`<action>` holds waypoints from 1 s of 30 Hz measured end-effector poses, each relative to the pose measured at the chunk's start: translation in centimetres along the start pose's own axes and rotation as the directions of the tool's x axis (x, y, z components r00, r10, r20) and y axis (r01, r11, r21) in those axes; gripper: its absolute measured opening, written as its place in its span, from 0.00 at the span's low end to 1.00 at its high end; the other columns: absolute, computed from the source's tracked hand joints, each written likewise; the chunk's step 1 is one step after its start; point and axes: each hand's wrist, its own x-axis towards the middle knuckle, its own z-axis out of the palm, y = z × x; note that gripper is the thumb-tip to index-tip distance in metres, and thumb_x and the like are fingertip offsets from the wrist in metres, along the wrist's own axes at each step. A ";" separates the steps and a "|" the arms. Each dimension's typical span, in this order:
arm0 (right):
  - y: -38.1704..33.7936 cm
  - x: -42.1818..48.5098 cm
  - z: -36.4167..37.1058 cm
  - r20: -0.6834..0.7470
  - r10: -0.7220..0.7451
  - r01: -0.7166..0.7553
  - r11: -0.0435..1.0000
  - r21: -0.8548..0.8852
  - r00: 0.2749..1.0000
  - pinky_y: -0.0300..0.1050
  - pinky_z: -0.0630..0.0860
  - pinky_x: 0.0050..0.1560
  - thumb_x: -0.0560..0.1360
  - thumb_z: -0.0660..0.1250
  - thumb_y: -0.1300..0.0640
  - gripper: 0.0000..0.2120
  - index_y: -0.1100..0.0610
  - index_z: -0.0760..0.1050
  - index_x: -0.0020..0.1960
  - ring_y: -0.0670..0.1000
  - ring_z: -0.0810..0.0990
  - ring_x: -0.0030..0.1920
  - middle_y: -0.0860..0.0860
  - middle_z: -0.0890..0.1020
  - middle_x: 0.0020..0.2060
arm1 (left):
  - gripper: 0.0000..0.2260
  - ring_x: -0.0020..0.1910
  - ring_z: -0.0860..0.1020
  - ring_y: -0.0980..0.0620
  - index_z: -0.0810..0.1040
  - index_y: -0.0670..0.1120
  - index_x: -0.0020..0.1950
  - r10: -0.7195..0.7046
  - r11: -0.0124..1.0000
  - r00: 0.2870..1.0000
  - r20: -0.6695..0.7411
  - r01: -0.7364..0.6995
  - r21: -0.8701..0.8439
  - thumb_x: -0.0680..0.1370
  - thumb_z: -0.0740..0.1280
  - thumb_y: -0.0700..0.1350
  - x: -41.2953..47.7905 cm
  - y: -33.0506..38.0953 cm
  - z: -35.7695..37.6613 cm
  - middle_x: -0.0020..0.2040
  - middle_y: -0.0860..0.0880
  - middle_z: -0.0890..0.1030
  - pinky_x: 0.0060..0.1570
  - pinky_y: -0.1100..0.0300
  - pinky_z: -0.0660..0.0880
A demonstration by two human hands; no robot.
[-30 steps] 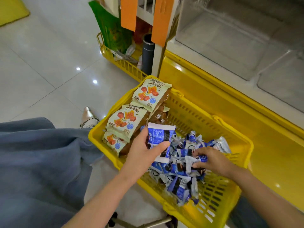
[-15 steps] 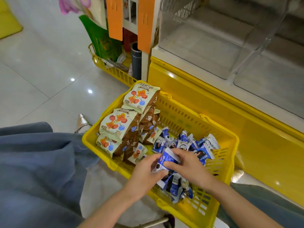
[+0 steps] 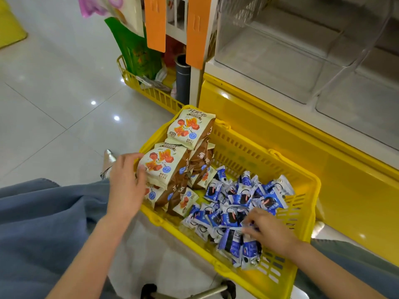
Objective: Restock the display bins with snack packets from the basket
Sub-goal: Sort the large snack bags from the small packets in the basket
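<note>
Where the shelf tops the yellow cabinet [image 3: 280,147], bins: clear plastic display bins [image 3: 280,50] stand side by side, above the basket.
Basket: yellow slotted plastic basket [image 3: 248,152], just beside the cabinet front, holding all the packets.
Stack: cream-and-brown snack packets [image 3: 159,167], piled at its left end.
Heap: small blue-and-white snack packets [image 3: 239,197], loose at its right (many overlapping).
Left hand [image 3: 126,186]: grip curled on one stacked packet's left edge.
Right hand [image 3: 269,231]: grip pinching blue-and-white packets at the heap's near edge.

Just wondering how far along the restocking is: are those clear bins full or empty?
Empty: the clear display bins show only bare floors; the snack packets in view lie in the yellow basket.
</note>
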 end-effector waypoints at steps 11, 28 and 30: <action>-0.9 13.7 0.6 -0.031 0.239 -0.227 0.951 0.212 0.970 0.49 0.61 0.70 0.79 0.61 0.50 0.29 0.63 0.57 0.73 0.56 0.61 0.72 0.59 0.63 0.71 | 0.11 0.37 0.73 0.60 0.73 0.55 0.43 -0.256 0.966 0.960 0.112 0.257 0.008 0.82 0.54 0.50 3.4 -5.2 1.4 0.36 0.57 0.75 0.34 0.63 0.67; -0.5 21.8 3.5 0.228 0.501 -0.549 0.788 0.280 0.835 0.44 0.65 0.29 0.69 0.74 0.49 0.19 0.61 0.68 0.37 0.55 0.72 0.31 0.57 0.73 0.30 | 0.10 0.43 0.78 0.55 0.78 0.53 0.50 -0.296 0.952 0.954 0.056 0.299 -0.063 0.80 0.57 0.51 3.1 -5.8 1.9 0.41 0.55 0.80 0.41 0.58 0.73; -0.8 21.4 2.8 0.207 0.508 -0.548 0.780 0.301 0.836 0.43 0.55 0.26 0.69 0.74 0.51 0.26 0.55 0.57 0.30 0.50 0.59 0.25 0.53 0.61 0.24 | 0.10 0.43 0.78 0.56 0.78 0.53 0.50 -0.305 0.948 0.950 0.068 0.310 -0.075 0.81 0.56 0.51 3.1 -5.8 1.9 0.41 0.56 0.80 0.41 0.57 0.73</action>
